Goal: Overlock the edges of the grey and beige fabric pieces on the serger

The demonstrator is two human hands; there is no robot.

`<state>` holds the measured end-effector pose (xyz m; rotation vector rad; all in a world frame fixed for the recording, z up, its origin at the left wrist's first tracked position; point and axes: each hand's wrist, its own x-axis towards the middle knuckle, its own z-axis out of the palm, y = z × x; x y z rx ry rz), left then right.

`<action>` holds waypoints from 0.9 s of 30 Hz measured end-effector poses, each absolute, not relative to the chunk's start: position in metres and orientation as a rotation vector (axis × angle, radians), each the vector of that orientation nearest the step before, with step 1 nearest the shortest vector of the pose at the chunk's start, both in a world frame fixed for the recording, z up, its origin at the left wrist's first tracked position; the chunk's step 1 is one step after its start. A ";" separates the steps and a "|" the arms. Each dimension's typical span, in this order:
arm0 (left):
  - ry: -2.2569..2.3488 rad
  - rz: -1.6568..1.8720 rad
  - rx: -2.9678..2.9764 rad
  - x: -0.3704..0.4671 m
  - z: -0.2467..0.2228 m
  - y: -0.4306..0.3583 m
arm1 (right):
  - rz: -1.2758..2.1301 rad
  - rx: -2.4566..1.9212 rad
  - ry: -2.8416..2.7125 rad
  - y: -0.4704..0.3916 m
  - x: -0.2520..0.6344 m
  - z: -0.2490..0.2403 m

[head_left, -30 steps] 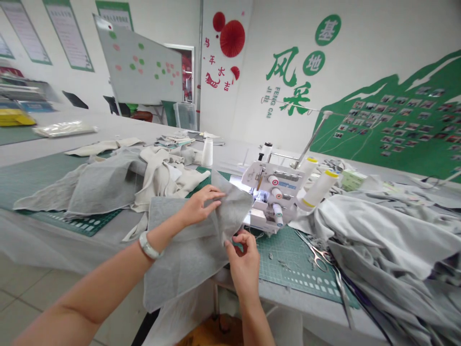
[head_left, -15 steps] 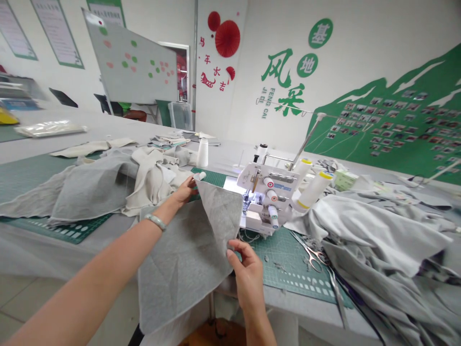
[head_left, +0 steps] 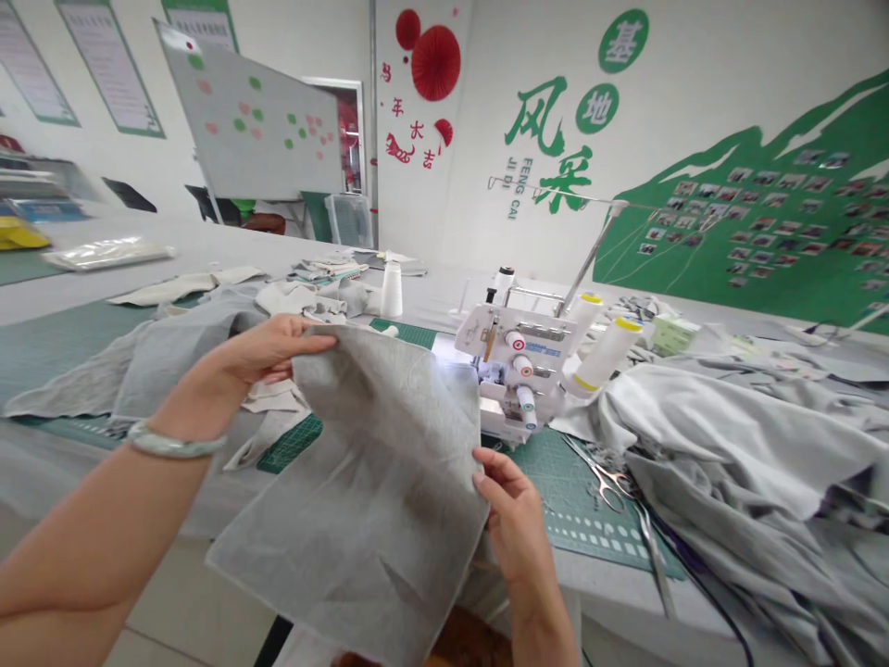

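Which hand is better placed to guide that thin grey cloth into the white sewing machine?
Probably the right hand: it pinches the cloth nearer the machine; the left hand grips it farther away.

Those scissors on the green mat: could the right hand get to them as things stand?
Probably, yes: the right hand is close to the scissors, with only bare green mat seen between, though its fingers would likely have to release the grey cloth first.

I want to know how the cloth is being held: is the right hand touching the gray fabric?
Touching: the head view shows the right hand's fingertips on the gray fabric's edge.
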<state>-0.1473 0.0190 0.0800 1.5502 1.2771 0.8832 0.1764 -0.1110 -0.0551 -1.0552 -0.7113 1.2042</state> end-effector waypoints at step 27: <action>0.972 0.614 2.776 0.003 0.017 -0.026 | 1.201 -1.080 -0.682 -0.149 0.126 -0.057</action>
